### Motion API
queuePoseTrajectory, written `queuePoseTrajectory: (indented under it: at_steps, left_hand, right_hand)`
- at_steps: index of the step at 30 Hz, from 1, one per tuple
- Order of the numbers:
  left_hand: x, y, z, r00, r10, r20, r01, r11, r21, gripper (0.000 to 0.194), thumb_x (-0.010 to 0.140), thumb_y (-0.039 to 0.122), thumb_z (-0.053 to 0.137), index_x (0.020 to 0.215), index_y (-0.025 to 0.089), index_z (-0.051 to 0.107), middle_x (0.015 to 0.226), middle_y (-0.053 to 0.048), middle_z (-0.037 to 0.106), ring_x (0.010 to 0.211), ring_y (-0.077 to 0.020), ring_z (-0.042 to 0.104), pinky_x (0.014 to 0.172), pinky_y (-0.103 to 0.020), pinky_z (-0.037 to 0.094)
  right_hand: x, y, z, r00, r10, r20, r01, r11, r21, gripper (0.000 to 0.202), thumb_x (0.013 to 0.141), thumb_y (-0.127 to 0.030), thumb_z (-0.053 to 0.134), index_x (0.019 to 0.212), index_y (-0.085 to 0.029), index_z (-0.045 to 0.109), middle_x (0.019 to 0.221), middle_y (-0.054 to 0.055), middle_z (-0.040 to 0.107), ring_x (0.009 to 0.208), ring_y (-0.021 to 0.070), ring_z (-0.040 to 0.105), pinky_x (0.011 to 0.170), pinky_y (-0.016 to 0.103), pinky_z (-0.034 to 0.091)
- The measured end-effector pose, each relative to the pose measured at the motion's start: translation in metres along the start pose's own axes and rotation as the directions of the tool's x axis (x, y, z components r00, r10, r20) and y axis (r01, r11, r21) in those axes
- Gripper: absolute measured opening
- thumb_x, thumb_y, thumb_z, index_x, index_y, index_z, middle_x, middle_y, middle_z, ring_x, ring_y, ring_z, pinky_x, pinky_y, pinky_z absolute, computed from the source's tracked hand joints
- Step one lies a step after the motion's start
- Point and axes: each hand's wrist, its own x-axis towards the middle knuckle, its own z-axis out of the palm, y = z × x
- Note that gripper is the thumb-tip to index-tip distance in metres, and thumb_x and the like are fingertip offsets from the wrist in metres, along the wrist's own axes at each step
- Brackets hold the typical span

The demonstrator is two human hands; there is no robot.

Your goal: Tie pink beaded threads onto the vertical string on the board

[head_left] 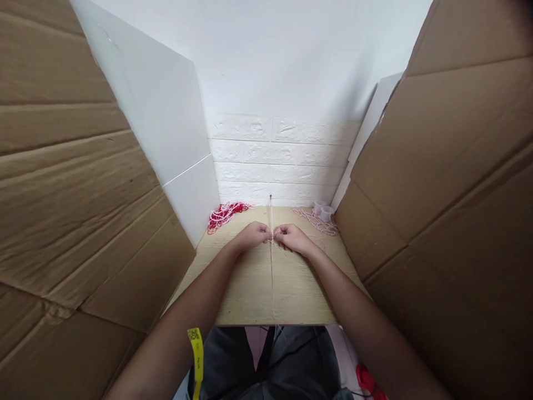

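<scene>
A thin pale pink cord (272,278) runs straight down the middle of the wooden table, from a small dark hook (270,196) at the wall to past the near edge. About halfway along its upper part, my left hand (254,235) pinches at the cord from the left. My right hand (293,239) is closed at the same spot from the right, its fingertips nearly meeting the left ones. Fine dark thread-like ends show below the right fingers. What exactly lies between the fingertips is too small to make out.
Red and pink cords (227,215) lie heaped at the table's back left. Pale pink cords (318,221) and white rolls (325,211) sit at the back right. Tall cardboard walls (83,222) flank both sides, with a white brick-pattern wall (287,150) behind the table (245,294).
</scene>
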Motion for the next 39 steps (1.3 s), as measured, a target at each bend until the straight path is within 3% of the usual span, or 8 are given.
queuePoseTrajectory:
  at_steps: [6,18,39]
  left_hand:
    - [0.0004,-0.002,0.0003,1.0,-0.002,0.004,0.002,1.0,0.007,0.02,0.068,0.034,0.055,0.065,0.017,0.065,0.063,0.0,0.061,0.064,-0.0152,0.052,0.063,-0.027,0.038]
    - [-0.0017,0.0027,0.0017,1.0,0.005,-0.01,-0.004,1.0,0.01,0.023,0.069,0.039,0.057,0.061,0.017,0.061,0.059,0.002,0.056,0.062,-0.0143,0.049,0.061,-0.027,0.034]
    - [-0.0012,0.0012,0.002,1.0,0.009,-0.01,-0.009,0.998,0.056,0.026,0.072,0.04,0.054,0.061,0.017,0.058,0.059,0.003,0.053,0.061,-0.0139,0.046,0.06,-0.027,0.032]
  right_hand:
    - [-0.0018,-0.0009,-0.0024,0.999,0.003,0.046,-0.002,0.999,-0.033,0.011,0.08,-0.024,0.055,0.073,-0.017,0.059,0.051,-0.005,0.052,0.037,0.0063,0.037,0.037,0.02,0.024]
    - [-0.0008,-0.0012,-0.0004,0.998,-0.062,0.014,0.063,0.995,-0.079,0.013,0.078,-0.024,0.051,0.071,-0.016,0.058,0.054,-0.004,0.052,0.046,0.0075,0.038,0.048,0.021,0.028]
    - [0.0018,0.0034,-0.0002,0.995,-0.095,0.018,0.097,0.99,-0.105,0.016,0.077,-0.029,0.05,0.072,-0.016,0.058,0.056,-0.003,0.052,0.05,0.009,0.039,0.051,0.023,0.027]
